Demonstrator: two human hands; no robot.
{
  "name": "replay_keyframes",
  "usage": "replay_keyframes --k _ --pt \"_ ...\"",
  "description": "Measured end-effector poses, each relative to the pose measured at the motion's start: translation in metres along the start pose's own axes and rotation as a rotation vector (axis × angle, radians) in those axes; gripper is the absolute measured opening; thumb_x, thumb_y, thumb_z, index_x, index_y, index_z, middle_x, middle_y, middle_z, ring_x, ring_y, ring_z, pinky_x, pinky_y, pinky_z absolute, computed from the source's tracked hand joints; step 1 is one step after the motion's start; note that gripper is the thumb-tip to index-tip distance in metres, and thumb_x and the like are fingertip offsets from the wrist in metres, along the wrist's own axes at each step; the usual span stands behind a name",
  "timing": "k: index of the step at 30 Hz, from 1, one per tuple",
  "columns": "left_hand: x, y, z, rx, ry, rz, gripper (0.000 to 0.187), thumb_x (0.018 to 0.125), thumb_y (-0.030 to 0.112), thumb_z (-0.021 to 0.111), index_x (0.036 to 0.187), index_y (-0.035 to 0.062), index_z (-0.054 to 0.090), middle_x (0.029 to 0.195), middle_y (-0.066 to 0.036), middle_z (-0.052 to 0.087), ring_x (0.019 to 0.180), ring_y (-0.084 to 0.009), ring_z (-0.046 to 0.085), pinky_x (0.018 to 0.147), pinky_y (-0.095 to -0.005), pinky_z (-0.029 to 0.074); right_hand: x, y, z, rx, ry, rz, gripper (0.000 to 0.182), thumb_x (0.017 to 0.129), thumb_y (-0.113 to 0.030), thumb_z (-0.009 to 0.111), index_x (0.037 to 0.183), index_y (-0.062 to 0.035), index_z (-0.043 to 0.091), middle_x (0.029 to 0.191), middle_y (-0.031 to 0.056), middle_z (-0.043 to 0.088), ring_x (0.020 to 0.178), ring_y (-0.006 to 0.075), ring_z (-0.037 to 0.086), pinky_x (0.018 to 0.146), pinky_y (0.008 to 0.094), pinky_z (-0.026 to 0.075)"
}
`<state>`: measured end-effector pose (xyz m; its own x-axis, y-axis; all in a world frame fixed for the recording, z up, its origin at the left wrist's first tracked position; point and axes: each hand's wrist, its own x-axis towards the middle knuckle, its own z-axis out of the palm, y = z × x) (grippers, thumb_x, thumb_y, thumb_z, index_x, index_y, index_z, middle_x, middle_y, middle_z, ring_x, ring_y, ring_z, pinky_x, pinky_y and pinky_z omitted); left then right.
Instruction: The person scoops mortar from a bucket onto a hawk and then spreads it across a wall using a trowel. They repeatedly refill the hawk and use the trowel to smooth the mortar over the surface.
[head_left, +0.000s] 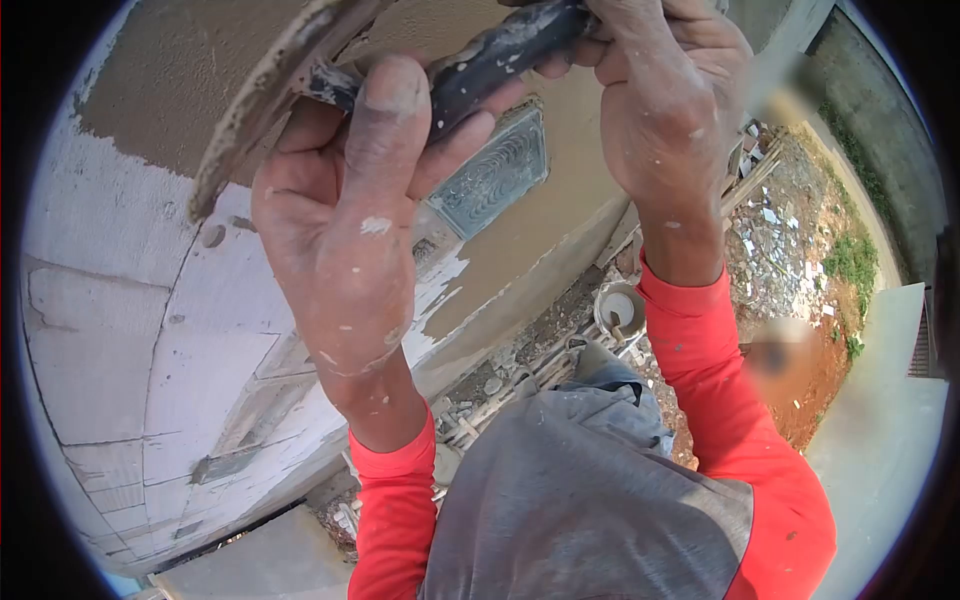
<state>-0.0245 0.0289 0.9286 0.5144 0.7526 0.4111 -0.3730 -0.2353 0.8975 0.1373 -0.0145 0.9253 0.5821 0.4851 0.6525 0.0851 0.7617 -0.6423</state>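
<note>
A plastering trowel [500, 57] with a black, mortar-spotted handle is held up at the top of the view. Its mortar-crusted blade is seen nearly edge-on at the upper left. My left hand [340, 220] is closed on the handle close to the blade, thumb on top. Around the handle's other end, at the top edge, my right hand [670, 110] has its fingers wrapped; part of them is cut off. Both hands carry pale splashes. Behind the trowel, brown wet plaster [500, 265] coats part of the wall, around a patterned grey panel [497, 172].
Bare block wall [110, 350] spreads across the left. Below run poles [490, 405] like scaffolding, with a bucket [620, 308] holding something pale. Rubble [775, 240] and reddish soil cover the ground at right, beside a grey boundary wall [880, 120].
</note>
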Motion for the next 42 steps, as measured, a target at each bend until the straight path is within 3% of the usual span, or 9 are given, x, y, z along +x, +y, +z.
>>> replay_keyframes --k 5,11,15,19,23,27,29,35,42 --pt "-0.074 -0.162 0.030 0.114 -0.017 -0.344 0.028 0.094 -0.005 0.069 0.121 -0.0061 0.065 0.113 -0.012 0.072 0.105 -0.0175 0.068 0.094 -0.0312 0.056 -0.130 0.058 -0.150 -0.186 0.223 0.463 0.026 0.106 -0.015 0.061 0.121 0.0034 0.069 0.103 0.0040 0.071 0.090 0.0083 0.065 0.077 0.0254 0.053" --pt "-0.190 -0.353 0.038 -0.017 0.034 -0.832 0.034 0.097 -0.008 0.061 0.131 -0.0089 0.058 0.125 -0.015 0.066 0.108 -0.0181 0.068 0.094 -0.0314 0.055 -0.312 0.135 -0.301 -0.461 0.235 1.049 0.035 0.104 -0.025 0.065 0.120 0.0051 0.072 0.094 0.0015 0.070 0.084 0.0088 0.065 0.074 0.0276 0.055" --pt "-0.264 -0.465 0.014 0.063 0.077 -1.014 0.036 0.099 -0.008 0.057 0.135 -0.0107 0.053 0.131 -0.019 0.063 0.109 -0.0199 0.068 0.095 -0.0329 0.057 -0.525 0.214 -0.436 -0.787 0.258 1.516 0.055 0.094 -0.042 0.066 0.126 0.0023 0.072 0.097 0.0259 0.077 0.096 0.0313 0.076 0.092 0.0482 0.057" --pt "-0.348 -0.622 -0.030 0.312 -0.033 -0.982 0.036 0.101 -0.007 0.051 0.137 -0.0126 0.050 0.132 -0.020 0.061 0.112 -0.0237 0.067 0.103 -0.0435 0.059 -0.637 0.285 -0.537 -1.215 -0.028 1.820 0.055 0.091 -0.040 0.066 0.127 0.0001 0.072 0.100 0.0234 0.078 0.098 0.0388 0.075 0.094 0.0454 0.057" --pt "-0.357 -0.763 -0.003 -0.035 0.075 -1.126 0.036 0.104 0.003 0.059 0.136 -0.0116 0.050 0.136 -0.019 0.056 0.130 -0.0293 0.058 0.108 -0.0498 0.057 -0.687 0.381 -0.609 -1.565 -0.402 1.523 0.046 0.094 -0.043 0.065 0.115 -0.0026 0.074 0.117 0.0231 0.070 0.111 0.0412 0.066 0.097 0.0512 0.053" --pt "-0.371 -0.913 0.014 0.063 -0.079 -1.182 0.031 0.106 0.022 0.063 0.119 -0.0064 0.058 0.109 -0.008 0.063 0.097 -0.0189 0.068 0.100 -0.0323 0.059 -0.746 0.485 -0.670 -1.610 -0.592 1.345 0.045 0.088 -0.047 0.070 0.105 -0.0064 0.079 0.130 0.0213 0.061 0.123 0.0406 0.055 0.098 0.0511 0.048" --pt "-0.380 -0.976 0.023 0.089 -0.119 -1.095 0.030 0.104 0.028 0.066 0.113 -0.0009 0.064 0.094 0.000 0.059 0.073 -0.0103 0.057 0.077 -0.0246 0.055 -0.727 0.506 -0.659 -1.604 -0.690 1.532 0.044 0.086 -0.043 0.069 0.108 -0.0057 0.079 0.134 0.0218 0.060 0.125 0.0383 0.053 0.101 0.0485 0.044" --pt "-0.379 -1.059 0.061 0.053 -0.095 -1.160 0.028 0.100 0.032 0.072 0.111 0.0064 0.070 0.093 0.007 0.055 0.077 -0.0037 0.046 0.064 -0.0268 0.033 -0.714 0.516 -0.663 -1.508 -0.751 1.721 0.039 0.080 -0.029 0.071 0.111 -0.0060 0.078 0.132 0.0225 0.060 0.128 0.0384 0.051 0.098 0.0514 0.044" --pt "-0.379 -1.114 0.073 -0.157 -0.045 -1.287 0.045 0.103 0.024 0.064 0.137 -0.0038 0.056 0.132 -0.014 0.061 0.122 -0.0314 0.061 0.108 -0.0550 0.047 -0.678 0.462 -0.692 -1.561 -0.824 1.539 0.039 0.088 -0.021 0.064 0.117 0.0061 0.065 0.098 0.0277 0.071 0.092 0.0400 0.072 0.079 0.0537 0.055"
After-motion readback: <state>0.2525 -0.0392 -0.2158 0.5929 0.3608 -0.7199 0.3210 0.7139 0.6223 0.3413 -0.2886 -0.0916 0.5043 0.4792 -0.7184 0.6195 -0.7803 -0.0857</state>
